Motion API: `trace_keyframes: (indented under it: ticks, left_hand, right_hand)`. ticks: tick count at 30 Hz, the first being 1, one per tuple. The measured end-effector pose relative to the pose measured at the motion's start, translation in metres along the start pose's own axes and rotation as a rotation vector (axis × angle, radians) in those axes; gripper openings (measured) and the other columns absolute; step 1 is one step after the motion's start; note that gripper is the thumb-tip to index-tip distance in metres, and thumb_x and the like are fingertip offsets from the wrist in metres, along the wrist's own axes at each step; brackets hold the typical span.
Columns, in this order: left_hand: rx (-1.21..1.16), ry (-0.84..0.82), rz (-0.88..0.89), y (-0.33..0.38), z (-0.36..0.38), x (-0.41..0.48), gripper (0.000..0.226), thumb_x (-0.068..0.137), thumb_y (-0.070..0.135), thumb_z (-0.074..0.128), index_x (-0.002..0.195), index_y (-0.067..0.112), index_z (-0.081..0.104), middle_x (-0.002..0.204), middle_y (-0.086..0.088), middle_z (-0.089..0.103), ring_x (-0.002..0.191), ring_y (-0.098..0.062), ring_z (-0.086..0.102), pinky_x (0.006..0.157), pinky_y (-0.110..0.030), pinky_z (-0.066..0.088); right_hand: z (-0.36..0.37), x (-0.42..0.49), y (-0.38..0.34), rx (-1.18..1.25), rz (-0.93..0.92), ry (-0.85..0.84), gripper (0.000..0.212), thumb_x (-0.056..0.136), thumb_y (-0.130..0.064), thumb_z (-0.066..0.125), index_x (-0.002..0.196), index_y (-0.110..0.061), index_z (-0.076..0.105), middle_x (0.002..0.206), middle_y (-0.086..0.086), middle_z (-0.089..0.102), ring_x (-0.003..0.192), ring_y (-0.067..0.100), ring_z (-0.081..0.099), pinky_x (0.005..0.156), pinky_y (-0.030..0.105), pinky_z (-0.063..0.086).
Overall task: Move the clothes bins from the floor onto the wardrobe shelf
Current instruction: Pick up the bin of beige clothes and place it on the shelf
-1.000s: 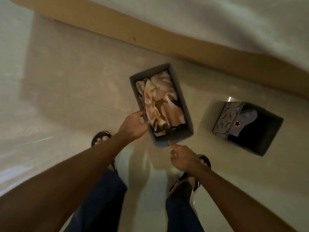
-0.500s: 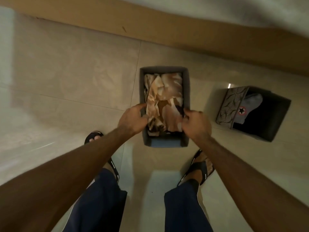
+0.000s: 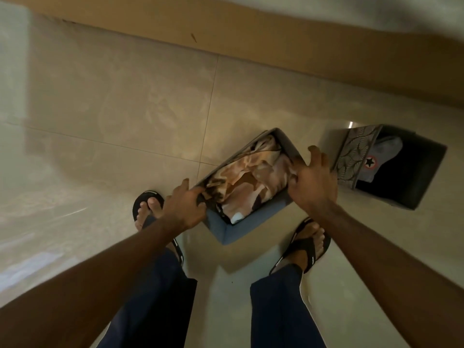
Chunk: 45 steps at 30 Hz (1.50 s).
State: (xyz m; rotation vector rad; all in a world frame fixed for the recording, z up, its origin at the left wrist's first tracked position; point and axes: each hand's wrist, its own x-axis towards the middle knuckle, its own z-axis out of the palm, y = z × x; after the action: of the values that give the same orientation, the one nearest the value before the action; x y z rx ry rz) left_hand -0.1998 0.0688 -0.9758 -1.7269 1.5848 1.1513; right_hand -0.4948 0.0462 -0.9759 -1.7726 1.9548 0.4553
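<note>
A grey fabric bin full of tan and brown patterned clothes is tilted and turned, its near corner pointing at me. My left hand grips its left rim, thumb inside. My right hand clasps the right rim, fingers over the edge. A second dark bin stands on the floor to the right, holding a patterned cloth and a grey garment with a star badge.
Beige tiled floor spreads to the left and ahead. A brown skirting band runs along the white wall at the top. My feet in black sandals stand below the bin, dark trousers beneath.
Both hands now hold the bin by its rims; it has turned clockwise, tilted and come nearer to me. The right hand shifted from the near end to the right rim.
</note>
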Motion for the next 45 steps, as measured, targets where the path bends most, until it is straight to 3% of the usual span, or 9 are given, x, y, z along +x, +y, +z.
trace_keyframes:
  ticks: [2, 5, 12, 17, 25, 31, 38, 41, 45]
  left_hand:
    - [-0.1, -0.072, -0.052, -0.009, 0.005, -0.002, 0.043, 0.089, 0.029, 0.055, 0.132, 0.022, 0.054, 0.128, -0.01, 0.054, 0.114, -0.032, 0.055, 0.096, -0.043, 0.047]
    - [-0.317, -0.158, -0.121, -0.009, 0.007, -0.004, 0.041, 0.09, 0.022, 0.058, 0.13, 0.016, 0.057, 0.125, -0.01, 0.063, 0.112, -0.028, 0.058, 0.093, -0.032, 0.045]
    - [-0.393, 0.071, -0.087, 0.008, -0.021, -0.009, 0.031, 0.084, 0.015, 0.059, 0.114, 0.016, 0.064, 0.093, -0.008, 0.069, 0.084, -0.029, 0.064, 0.074, -0.036, 0.053]
    - [-0.24, 0.14, 0.036, 0.042, -0.071, -0.04, 0.046, 0.08, 0.013, 0.061, 0.125, 0.022, 0.06, 0.107, -0.006, 0.07, 0.089, -0.024, 0.063, 0.072, -0.031, 0.049]
    - [-0.037, 0.167, 0.222, 0.151, -0.163, -0.184, 0.069, 0.069, 0.003, 0.061, 0.134, 0.024, 0.053, 0.111, -0.01, 0.07, 0.091, -0.031, 0.066, 0.07, -0.038, 0.057]
    - [0.078, 0.166, 0.415, 0.235, -0.204, -0.322, 0.072, 0.075, 0.007, 0.066, 0.141, 0.028, 0.044, 0.113, -0.007, 0.069, 0.093, -0.028, 0.065, 0.069, -0.035, 0.056]
    - [0.156, 0.126, 0.554, 0.327, -0.192, -0.461, 0.073, 0.084, 0.004, 0.063, 0.147, 0.022, 0.031, 0.123, -0.012, 0.061, 0.103, -0.031, 0.061, 0.074, -0.034, 0.051]
    - [0.17, 0.124, 0.598, 0.36, -0.175, -0.495, 0.083, 0.082, 0.003, 0.063, 0.15, 0.029, 0.023, 0.127, -0.011, 0.059, 0.109, -0.03, 0.06, 0.078, -0.036, 0.053]
    - [0.195, 0.106, 0.686, 0.423, -0.154, -0.519, 0.086, 0.082, 0.002, 0.06, 0.149, 0.039, 0.019, 0.118, -0.006, 0.06, 0.098, -0.025, 0.062, 0.069, -0.032, 0.054]
  right_hand:
    - [0.004, 0.01, 0.003, 0.085, -0.012, -0.139, 0.036, 0.08, -0.023, 0.055, 0.115, -0.016, 0.057, 0.117, 0.014, 0.053, 0.107, 0.037, 0.052, 0.081, 0.047, 0.049]
    - [0.013, 0.01, 0.002, 0.151, -0.024, -0.151, 0.024, 0.081, -0.02, 0.052, 0.1, -0.01, 0.063, 0.097, 0.015, 0.059, 0.087, 0.036, 0.061, 0.069, 0.038, 0.052]
    - [0.02, -0.03, 0.018, 0.207, 0.08, -0.243, 0.017, 0.073, -0.005, 0.056, 0.077, -0.011, 0.071, 0.076, 0.012, 0.068, 0.071, 0.03, 0.061, 0.058, 0.027, 0.036]
    - [-0.017, -0.09, 0.038, 0.43, 0.202, -0.088, 0.011, 0.063, -0.009, 0.057, 0.072, -0.006, 0.062, 0.063, 0.011, 0.065, 0.061, 0.027, 0.06, 0.05, 0.036, 0.046]
    - [-0.166, -0.241, 0.063, 0.729, 0.414, 0.097, 0.024, 0.079, 0.001, 0.056, 0.093, -0.004, 0.075, 0.088, 0.013, 0.075, 0.08, 0.03, 0.068, 0.07, 0.036, 0.054]
    - [-0.257, -0.37, 0.107, 0.819, 0.545, 0.165, 0.032, 0.083, -0.002, 0.056, 0.112, -0.008, 0.07, 0.111, 0.009, 0.072, 0.1, 0.026, 0.067, 0.084, 0.024, 0.047]
    - [-0.32, -0.495, 0.176, 0.907, 0.646, 0.286, 0.033, 0.084, -0.003, 0.057, 0.114, -0.009, 0.069, 0.112, 0.009, 0.071, 0.101, 0.024, 0.067, 0.085, 0.02, 0.045]
    - [-0.328, -0.539, 0.208, 0.93, 0.705, 0.336, 0.033, 0.084, -0.004, 0.057, 0.115, -0.009, 0.069, 0.114, 0.008, 0.071, 0.102, 0.024, 0.067, 0.088, 0.021, 0.045]
    - [-0.327, -0.591, 0.25, 0.989, 0.823, 0.393, 0.031, 0.086, -0.006, 0.057, 0.115, -0.009, 0.069, 0.114, 0.008, 0.07, 0.105, 0.024, 0.066, 0.09, 0.023, 0.046]
